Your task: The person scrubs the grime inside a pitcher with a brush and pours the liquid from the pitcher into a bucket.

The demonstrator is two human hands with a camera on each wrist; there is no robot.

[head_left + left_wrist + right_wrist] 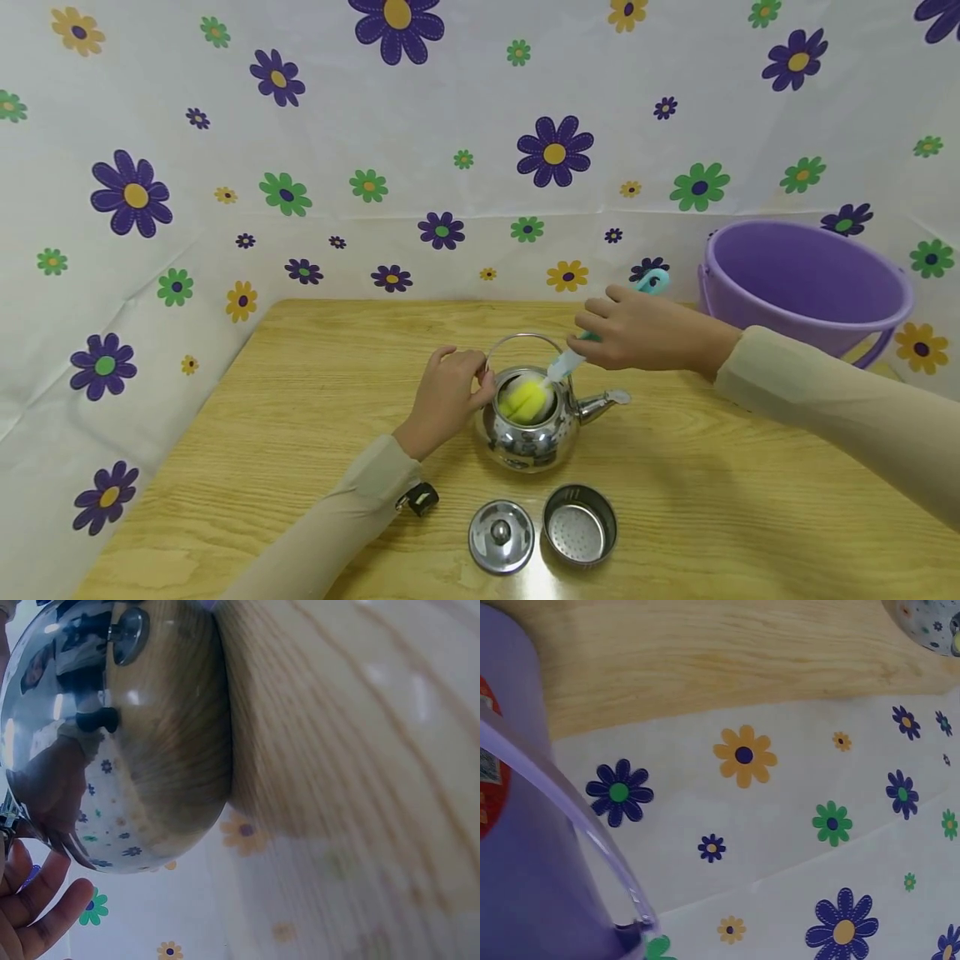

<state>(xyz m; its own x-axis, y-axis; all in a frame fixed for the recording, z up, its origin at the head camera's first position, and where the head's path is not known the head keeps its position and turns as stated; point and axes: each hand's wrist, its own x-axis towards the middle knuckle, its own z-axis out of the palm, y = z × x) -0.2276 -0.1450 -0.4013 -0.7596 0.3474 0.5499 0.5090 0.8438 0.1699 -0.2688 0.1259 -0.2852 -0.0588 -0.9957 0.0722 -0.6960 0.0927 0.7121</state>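
I see the right hand (628, 335) grip the brush (566, 365), its sponge (527, 402) in the kettle (527, 448) on the table (337, 375); the left hand (444, 398) seems to pinch the kettle's handle (523, 336). A loose hold could let scrubbing tip it.

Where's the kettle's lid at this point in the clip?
In the head view, the lid lies knob up on the table at bottom centre, below the kettle in the picture, just left of the perforated metal basket.
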